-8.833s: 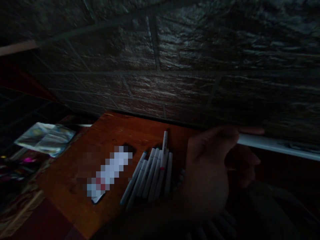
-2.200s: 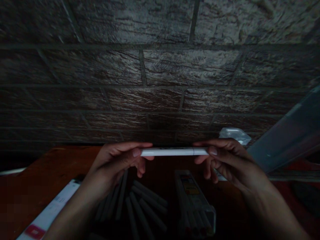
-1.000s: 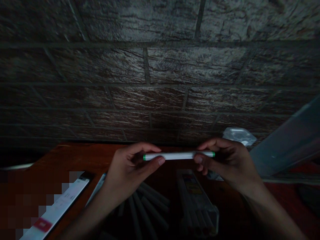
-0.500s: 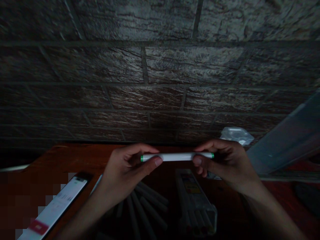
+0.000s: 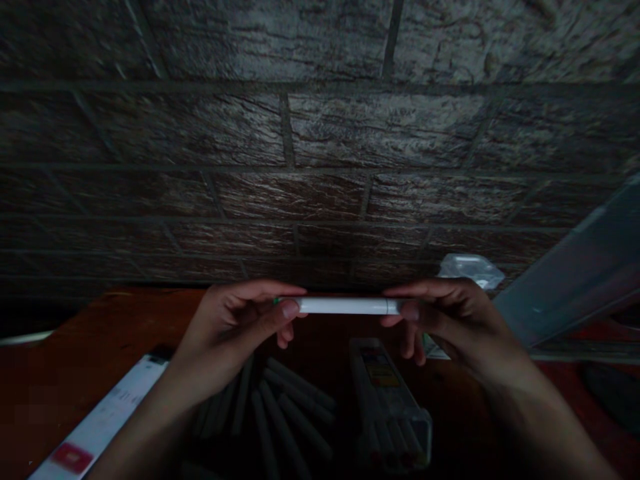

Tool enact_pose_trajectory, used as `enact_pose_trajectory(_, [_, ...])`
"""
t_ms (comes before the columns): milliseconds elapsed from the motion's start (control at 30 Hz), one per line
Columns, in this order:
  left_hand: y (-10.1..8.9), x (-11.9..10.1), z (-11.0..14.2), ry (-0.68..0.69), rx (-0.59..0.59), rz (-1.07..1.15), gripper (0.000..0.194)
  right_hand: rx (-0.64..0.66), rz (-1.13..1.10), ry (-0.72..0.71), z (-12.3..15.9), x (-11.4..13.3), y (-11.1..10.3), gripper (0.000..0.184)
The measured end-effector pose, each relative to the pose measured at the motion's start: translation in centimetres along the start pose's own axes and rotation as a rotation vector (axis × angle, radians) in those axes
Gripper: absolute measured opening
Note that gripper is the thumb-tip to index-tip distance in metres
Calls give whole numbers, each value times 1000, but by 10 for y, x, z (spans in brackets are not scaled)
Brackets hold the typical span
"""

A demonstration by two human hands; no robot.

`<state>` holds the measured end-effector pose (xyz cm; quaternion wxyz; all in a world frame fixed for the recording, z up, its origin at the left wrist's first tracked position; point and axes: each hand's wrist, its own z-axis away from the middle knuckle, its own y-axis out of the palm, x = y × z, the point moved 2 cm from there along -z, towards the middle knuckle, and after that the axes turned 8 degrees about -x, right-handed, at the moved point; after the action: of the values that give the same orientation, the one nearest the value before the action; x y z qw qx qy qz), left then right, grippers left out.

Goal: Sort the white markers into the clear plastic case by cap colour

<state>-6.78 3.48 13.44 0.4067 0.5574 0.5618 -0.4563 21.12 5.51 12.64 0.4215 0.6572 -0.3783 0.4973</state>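
A white marker pen (image 5: 345,305) lies level between my two hands, held above the table. My left hand (image 5: 240,327) pinches its left end between thumb and fingers, and a bit of green shows at that tip. My right hand (image 5: 445,320) grips the other end, thumb in front, and hides that tip. A thin seam shows on the barrel beside the right thumb. Below the hands, several loose pens (image 5: 285,413) lie spread on the dark tabletop. To their right is a clear plastic case (image 5: 395,413) with several pens inside and a label.
The brown wooden table (image 5: 135,320) meets a stone-block wall (image 5: 320,193). A phone with a lit screen (image 5: 100,427) lies at the left. Behind my right hand stands a clear plastic container (image 5: 470,268). A grey translucent panel (image 5: 575,267) slants up at the right.
My hands have moved slightly apart along the pen, the left one leftward, and now cover more of its ends. A seam now shows near the right thumb. Table items stay put.
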Motion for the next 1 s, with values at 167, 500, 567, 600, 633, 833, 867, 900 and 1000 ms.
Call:
enact_pose_trajectory(167, [-6, 5, 1, -89, 20, 106, 15, 29, -68, 47, 0, 6, 0, 20])
enact_pose_trajectory(500, [-3, 5, 0, -135, 50, 349, 20, 80, -224, 157, 1, 10, -3, 25])
enact_pose_trajectory(567, [-4, 4, 0, -147, 67, 366, 21, 84, -233, 165, 2, 10, -5, 25])
enact_pose_trajectory(600, [-4, 4, 0, -152, 71, 374, 21, 94, -239, 169, 2, 11, -5, 25])
enact_pose_trajectory(633, [-4, 4, 0, -155, 76, 381, 22, 101, -246, 176, 2, 12, -5, 26])
enact_pose_trajectory(833, [-5, 8, 1, -139, 56, 364, 24, 104, -264, 191, 1, 13, -3, 25])
enact_pose_trajectory(867, [-5, 8, 2, -133, 41, 336, 24, 94, -255, 182, 1, 13, -3, 24])
enact_pose_trajectory(900, [-5, 9, 2, -128, 29, 300, 24, 81, -237, 172, 0, 12, -2, 24])
enact_pose_trajectory(1000, [-5, 9, 2, -93, 11, 170, 23, 38, -159, 126, 0, 9, -3, 23])
